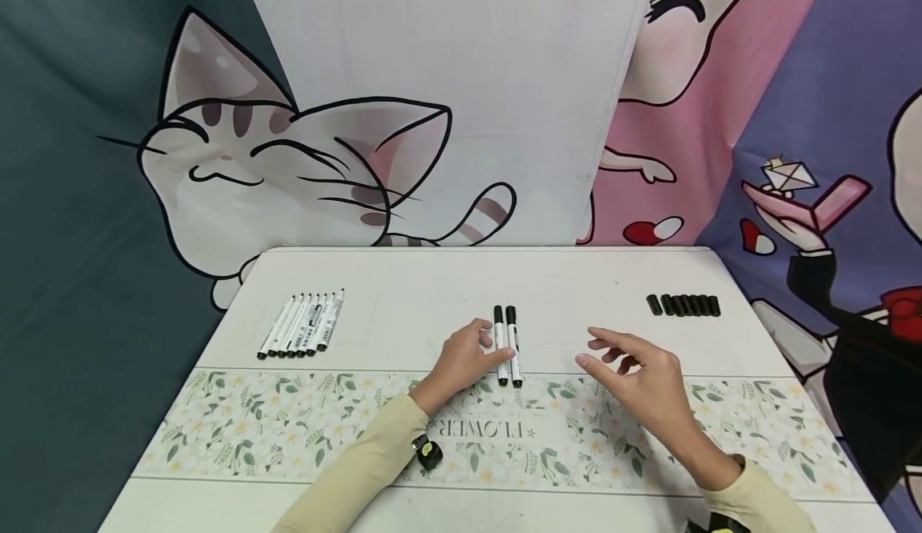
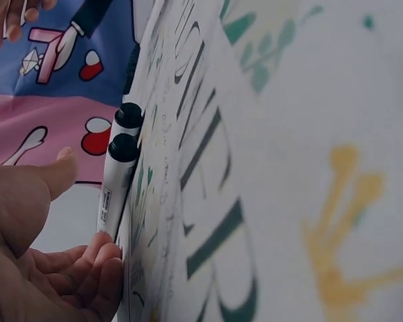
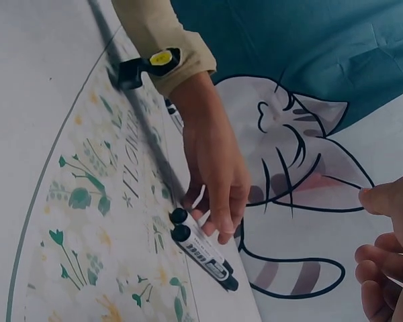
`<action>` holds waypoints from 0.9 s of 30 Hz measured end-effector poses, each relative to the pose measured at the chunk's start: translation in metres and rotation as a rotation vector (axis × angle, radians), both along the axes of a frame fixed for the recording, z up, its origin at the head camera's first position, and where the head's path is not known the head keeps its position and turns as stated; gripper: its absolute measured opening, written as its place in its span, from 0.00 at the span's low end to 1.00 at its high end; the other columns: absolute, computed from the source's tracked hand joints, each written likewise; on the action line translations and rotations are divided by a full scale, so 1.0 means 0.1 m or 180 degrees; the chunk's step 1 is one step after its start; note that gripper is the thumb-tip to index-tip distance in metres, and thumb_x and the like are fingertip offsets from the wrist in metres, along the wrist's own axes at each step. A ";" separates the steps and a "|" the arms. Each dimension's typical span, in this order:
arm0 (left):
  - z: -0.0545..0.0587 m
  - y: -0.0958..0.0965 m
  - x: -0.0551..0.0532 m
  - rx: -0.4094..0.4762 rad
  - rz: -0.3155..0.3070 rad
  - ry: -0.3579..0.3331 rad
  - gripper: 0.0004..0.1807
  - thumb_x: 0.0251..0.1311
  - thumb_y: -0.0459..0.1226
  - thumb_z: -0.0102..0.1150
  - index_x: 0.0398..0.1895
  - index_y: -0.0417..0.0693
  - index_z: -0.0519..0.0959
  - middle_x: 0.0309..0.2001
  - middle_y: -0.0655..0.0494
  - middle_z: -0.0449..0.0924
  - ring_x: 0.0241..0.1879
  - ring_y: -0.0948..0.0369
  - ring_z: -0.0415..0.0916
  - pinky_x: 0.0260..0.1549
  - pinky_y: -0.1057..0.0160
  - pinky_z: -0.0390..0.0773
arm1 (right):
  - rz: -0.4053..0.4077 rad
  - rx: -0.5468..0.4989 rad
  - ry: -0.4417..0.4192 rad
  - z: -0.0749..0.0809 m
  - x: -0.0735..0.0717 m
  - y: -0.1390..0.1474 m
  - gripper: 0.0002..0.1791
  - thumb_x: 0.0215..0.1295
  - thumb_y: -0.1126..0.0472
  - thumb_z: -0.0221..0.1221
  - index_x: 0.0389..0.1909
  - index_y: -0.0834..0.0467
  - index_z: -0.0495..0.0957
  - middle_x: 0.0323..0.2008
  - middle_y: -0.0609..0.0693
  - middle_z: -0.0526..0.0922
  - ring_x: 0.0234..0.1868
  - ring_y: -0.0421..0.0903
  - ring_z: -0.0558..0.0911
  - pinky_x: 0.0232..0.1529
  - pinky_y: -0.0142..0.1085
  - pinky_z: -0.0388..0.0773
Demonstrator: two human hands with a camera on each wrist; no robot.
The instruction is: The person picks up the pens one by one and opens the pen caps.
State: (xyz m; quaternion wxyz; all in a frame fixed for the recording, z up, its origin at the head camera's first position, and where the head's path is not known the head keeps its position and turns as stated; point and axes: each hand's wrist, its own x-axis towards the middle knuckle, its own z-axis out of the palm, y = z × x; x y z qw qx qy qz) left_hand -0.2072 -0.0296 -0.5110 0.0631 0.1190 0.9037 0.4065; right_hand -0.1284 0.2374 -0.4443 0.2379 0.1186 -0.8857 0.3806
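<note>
Two white markers with black caps, the left marker (image 1: 500, 330) and the right marker (image 1: 512, 330), lie side by side at the middle of the table, capped ends pointing away. My left hand (image 1: 461, 358) is just left of them, fingers loosely bent by the left marker. Its thumb overlaps both markers in the head view; in the left wrist view the thumb (image 2: 62, 173) stands apart from them and the fingertips are beside the nearer one. My right hand (image 1: 648, 379) hovers to the right of the markers, fingers relaxed and holding nothing.
At the left lies a row of several uncapped markers (image 1: 302, 326), tips pointing away. Several loose black caps (image 1: 683, 305) are lined up at the back right. A flower-patterned strip (image 1: 288, 421) crosses the white table (image 1: 432, 277). Behind hangs a cartoon-printed cloth (image 1: 504, 77).
</note>
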 end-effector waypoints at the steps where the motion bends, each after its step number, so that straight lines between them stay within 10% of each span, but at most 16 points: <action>1: -0.01 0.00 0.00 0.0013 0.0009 -0.0007 0.37 0.64 0.54 0.68 0.68 0.40 0.72 0.47 0.50 0.83 0.42 0.54 0.81 0.43 0.52 0.80 | 0.0000 0.0014 -0.0011 0.00 0.00 -0.01 0.24 0.53 0.62 0.78 0.53 0.55 0.87 0.37 0.46 0.89 0.31 0.40 0.82 0.31 0.23 0.74; 15: -0.01 0.03 -0.06 -0.0138 0.0114 -0.0063 0.35 0.63 0.51 0.70 0.66 0.38 0.73 0.44 0.48 0.83 0.38 0.55 0.80 0.40 0.53 0.80 | 0.0022 0.0076 -0.0155 -0.07 0.02 -0.02 0.22 0.56 0.60 0.76 0.54 0.54 0.87 0.37 0.45 0.89 0.32 0.36 0.82 0.32 0.24 0.75; 27: 0.07 0.08 -0.09 -0.0369 0.0152 -0.0185 0.27 0.64 0.43 0.64 0.61 0.34 0.77 0.19 0.58 0.79 0.17 0.62 0.74 0.23 0.61 0.75 | 0.0083 0.0146 -0.0172 -0.06 -0.10 -0.04 0.21 0.55 0.60 0.77 0.52 0.55 0.87 0.36 0.45 0.90 0.30 0.34 0.81 0.30 0.27 0.78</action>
